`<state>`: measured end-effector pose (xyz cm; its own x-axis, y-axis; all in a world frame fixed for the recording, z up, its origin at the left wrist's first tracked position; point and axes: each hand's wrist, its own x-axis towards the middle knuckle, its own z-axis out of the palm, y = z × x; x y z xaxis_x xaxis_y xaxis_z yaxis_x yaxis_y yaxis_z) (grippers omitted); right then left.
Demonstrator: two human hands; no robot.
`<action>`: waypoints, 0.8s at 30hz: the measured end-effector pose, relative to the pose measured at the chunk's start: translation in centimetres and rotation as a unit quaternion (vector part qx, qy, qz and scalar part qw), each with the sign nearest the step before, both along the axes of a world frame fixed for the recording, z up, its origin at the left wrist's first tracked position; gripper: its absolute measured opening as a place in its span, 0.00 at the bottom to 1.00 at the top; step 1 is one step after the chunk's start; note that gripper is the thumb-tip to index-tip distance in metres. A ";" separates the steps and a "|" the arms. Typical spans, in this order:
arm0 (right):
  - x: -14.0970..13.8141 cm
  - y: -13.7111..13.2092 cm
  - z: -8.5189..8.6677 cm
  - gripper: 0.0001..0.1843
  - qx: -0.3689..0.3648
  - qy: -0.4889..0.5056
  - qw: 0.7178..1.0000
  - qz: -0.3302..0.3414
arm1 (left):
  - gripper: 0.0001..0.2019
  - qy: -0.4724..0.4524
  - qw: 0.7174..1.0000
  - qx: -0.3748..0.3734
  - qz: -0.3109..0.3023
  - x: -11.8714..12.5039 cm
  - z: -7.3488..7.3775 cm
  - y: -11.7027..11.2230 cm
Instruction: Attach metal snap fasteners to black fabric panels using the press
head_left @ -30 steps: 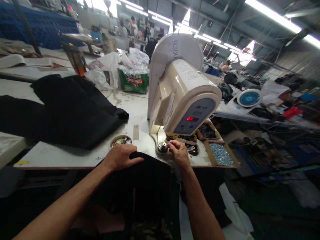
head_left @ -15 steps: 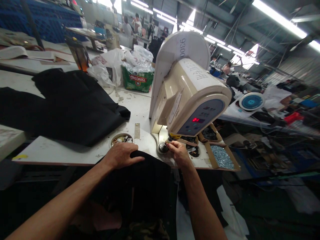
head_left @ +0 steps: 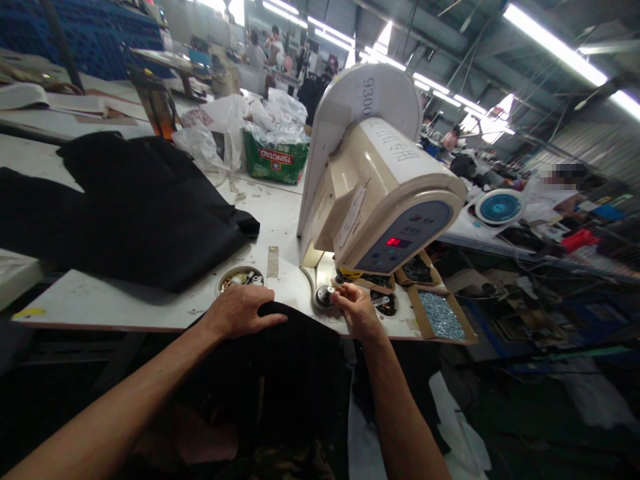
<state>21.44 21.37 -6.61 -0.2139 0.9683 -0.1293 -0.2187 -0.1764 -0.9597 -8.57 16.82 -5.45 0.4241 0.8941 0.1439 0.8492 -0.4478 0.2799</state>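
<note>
My left hand (head_left: 243, 312) grips black cloth (head_left: 307, 343) at the table's front edge, thumb on top; the cloth hangs down over my lap. The fingers of my right hand (head_left: 359, 310) are pinched together beside the round metal lower die (head_left: 324, 297) of a cream fastener press (head_left: 395, 180). Whatever lies between those fingertips is too small to name. Above them is the press head with its yellow-marked tip, and red digits glow on its front panel. The cloth's edge stays a little in front of the die.
A folded pile of black cloth (head_left: 130, 207) covers the table's left side. A round bowl (head_left: 220, 283) of small metal parts sits near my left hand. Boxes of fasteners, one with silvery pieces (head_left: 440, 315), line the right. Behind are a green carton (head_left: 275, 160) and plastic bags.
My right fingertips have moved slightly at the die, uncovering a little more of its top. My left hand keeps its hold on the cloth. The view has shifted a little.
</note>
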 end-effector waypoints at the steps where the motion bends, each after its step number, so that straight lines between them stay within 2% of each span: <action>1: 0.0 -0.3 -0.1 0.21 0.009 0.017 1.000 -0.014 | 0.26 0.001 1.000 -0.001 0.000 0.0 0.1 0.0; 5: 1.6 -1.7 0.3 0.24 0.028 0.046 0.993 -0.106 | 0.26 0.003 1.000 -0.016 0.003 0.0 0.5 0.0; 8: 5.1 -1.1 1.7 0.21 0.066 0.056 0.978 -0.191 | 0.26 0.015 1.000 -0.026 0.009 0.0 0.7 0.0; 13: 13.0 3.2 5.5 0.22 0.147 0.048 0.909 -0.388 | 0.26 0.025 0.999 -0.022 -0.001 -0.3 -0.1 -0.2; 16: 16.5 4.7 7.9 0.23 0.183 0.010 0.878 -0.442 | 0.25 0.009 1.000 -0.023 0.001 -0.7 -1.2 0.5; 18: 16.8 4.7 8.7 0.21 0.195 -0.021 0.878 -0.437 | 0.25 0.004 0.999 -0.035 0.001 -0.7 -1.5 1.0; 20: 15.4 3.8 8.6 0.18 0.188 -0.051 0.903 -0.384 | 0.26 0.009 0.999 -0.040 0.001 -0.4 -1.2 0.9; 22: 12.8 2.2 7.8 0.15 0.175 -0.125 0.943 -0.256 | 0.26 0.019 0.999 -0.037 -0.001 0.0 -0.4 0.5; 23: 11.4 1.4 7.2 0.14 0.178 -0.179 0.951 -0.180 | 0.26 0.023 0.999 -0.034 0.000 0.2 0.0 0.4; 24: 9.9 0.6 6.6 0.12 0.191 -0.235 0.947 -0.109 | 0.26 0.025 0.999 -0.033 0.002 0.3 0.3 0.3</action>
